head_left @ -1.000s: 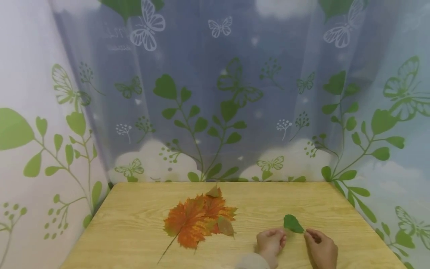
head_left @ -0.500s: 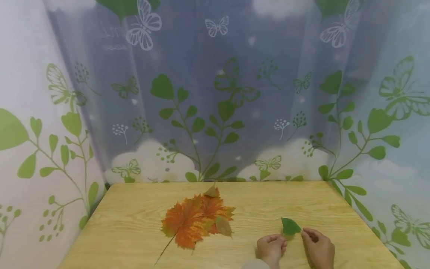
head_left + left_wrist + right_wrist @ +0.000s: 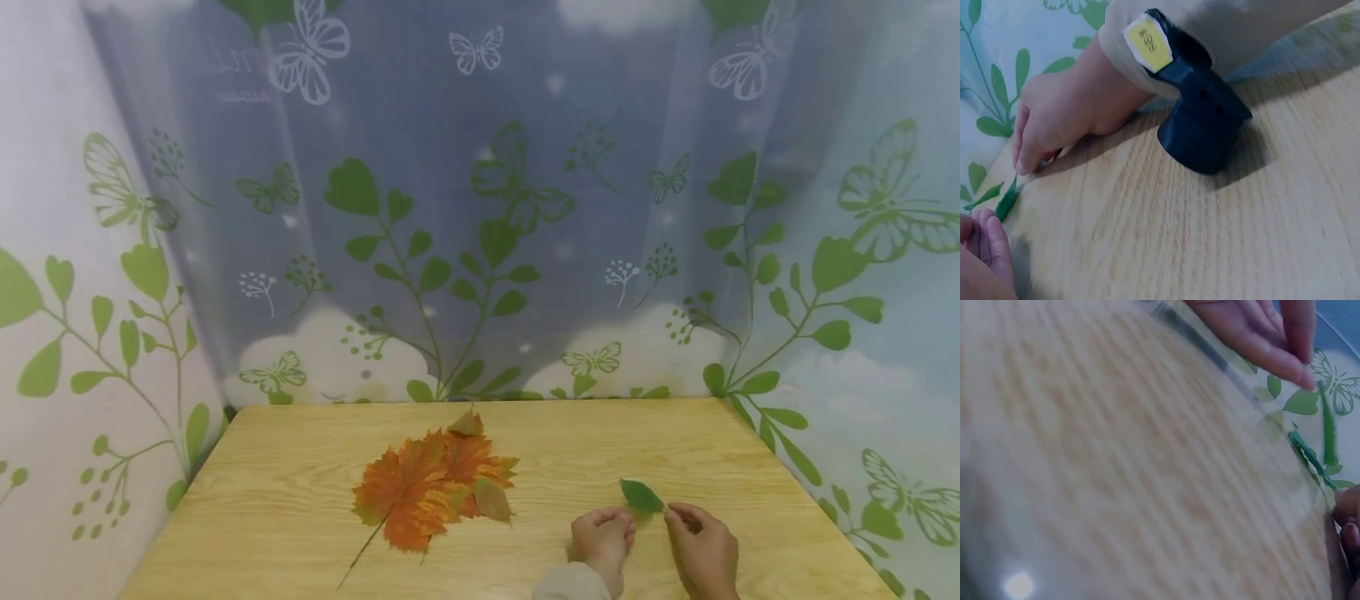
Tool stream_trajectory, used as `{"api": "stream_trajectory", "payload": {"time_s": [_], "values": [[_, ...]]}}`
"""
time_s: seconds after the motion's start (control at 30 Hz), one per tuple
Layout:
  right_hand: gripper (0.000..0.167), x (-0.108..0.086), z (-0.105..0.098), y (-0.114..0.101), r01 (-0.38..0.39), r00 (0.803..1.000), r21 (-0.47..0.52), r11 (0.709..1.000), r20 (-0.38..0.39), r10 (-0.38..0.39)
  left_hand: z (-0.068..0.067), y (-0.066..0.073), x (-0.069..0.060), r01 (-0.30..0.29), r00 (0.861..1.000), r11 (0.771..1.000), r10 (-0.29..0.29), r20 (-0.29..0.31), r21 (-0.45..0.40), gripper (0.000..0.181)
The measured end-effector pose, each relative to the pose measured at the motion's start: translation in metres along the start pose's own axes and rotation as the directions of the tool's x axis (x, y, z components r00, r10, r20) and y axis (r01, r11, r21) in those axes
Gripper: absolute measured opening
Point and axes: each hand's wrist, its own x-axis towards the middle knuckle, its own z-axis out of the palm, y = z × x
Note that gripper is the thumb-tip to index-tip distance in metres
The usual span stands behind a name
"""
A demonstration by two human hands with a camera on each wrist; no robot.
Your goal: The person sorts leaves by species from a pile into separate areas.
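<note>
In the head view a toothed green leaf stands above the table between both hands. My right hand pinches it near its stem end. Curled fingers of my left hand meet its lower left side, with the thumb drawn in against them. In the left wrist view, narrow green blades run between the left hand below and the right hand above. The right wrist view also gives two green slivers beside the fingertips; I cannot tell whether they are one folded leaf or two.
Orange-red maple-like leaves with dark stems lie left of the hands. Smaller brownish leaves rest on them. The wood-grain table backs onto a printed curtain. A black wrist camera is strapped on the right wrist.
The green leaf tilts and turns between the fingers, showing a narrower shape now. Both hands stay close together with small shifts. The whole scene slides slightly left as the head moves.
</note>
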Motion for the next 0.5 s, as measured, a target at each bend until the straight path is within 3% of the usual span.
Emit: {"api": "stream_trajectory", "payload": {"time_s": [0.2, 0.5], "values": [[0.018, -0.0009, -0.0019, -0.0005, -0.010, 1.000, -0.017, 1.000, 0.008, 0.010, -0.0040, -0.0074, 0.0047, 0.025, 1.000, 0.995, -0.026, 0.002, 0.101, 0.011], [0.018, -0.0014, -0.0009, -0.0012, 0.008, 1.000, -0.007, 1.000, 0.019, -0.008, -0.0071, -0.0060, 0.0061, -0.017, 1.000, 0.980, 0.016, 0.007, 0.197, 0.011]]}}
